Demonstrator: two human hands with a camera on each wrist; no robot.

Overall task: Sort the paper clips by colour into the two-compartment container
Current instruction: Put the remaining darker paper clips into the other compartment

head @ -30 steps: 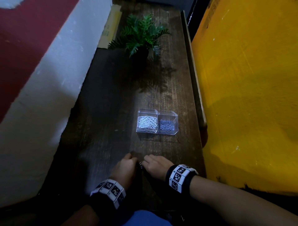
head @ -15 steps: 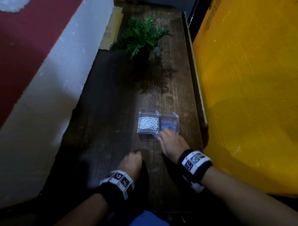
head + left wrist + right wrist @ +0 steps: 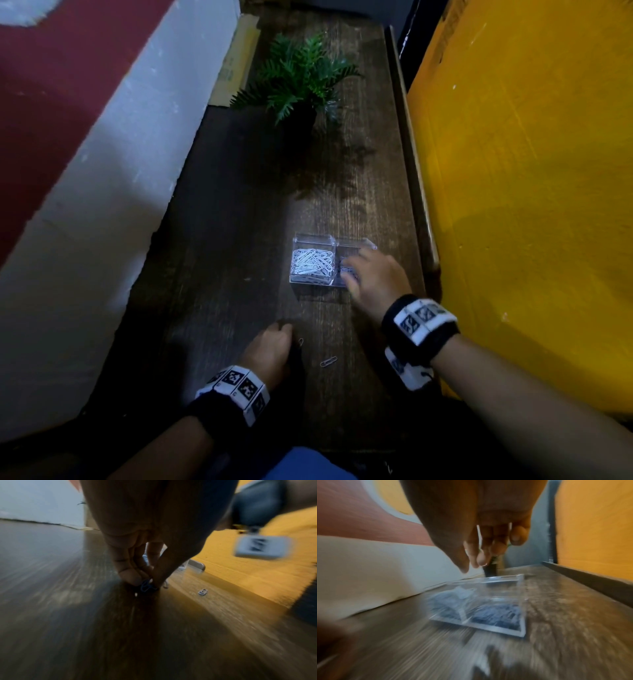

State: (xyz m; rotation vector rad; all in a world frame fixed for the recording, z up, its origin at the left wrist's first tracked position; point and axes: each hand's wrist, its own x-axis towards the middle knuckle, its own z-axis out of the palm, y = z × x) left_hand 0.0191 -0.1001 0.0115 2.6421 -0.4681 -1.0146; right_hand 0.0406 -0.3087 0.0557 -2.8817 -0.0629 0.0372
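A clear two-compartment container [image 3: 294, 241] stands mid-table, with white paper clips [image 3: 311, 263] in its left half. The blue clips [image 3: 496, 615] in its right half are largely hidden in the head view by my right hand [image 3: 354, 270]. That hand hovers over the right half with fingers loosely spread [image 3: 471, 565]; I see no clip between them. My left hand [image 3: 286, 330] rests on the table near the front edge, where its thumb and fingers [image 3: 130, 574] pinch a blue paper clip [image 3: 145, 587] against the wood. Two loose clips [image 3: 328, 361] [image 3: 301, 341] lie beside it.
The dark wooden table [image 3: 239, 240] is narrow. A white-and-red wall [image 3: 102, 171] runs along its left side and a yellow wall [image 3: 531, 171] along its right. A potted fern [image 3: 301, 78] stands at the far end, beyond the container.
My right hand left the spot beside my left hand and travelled forward and right to the container's right compartment. My left hand stayed near the front edge, over the loose clips.
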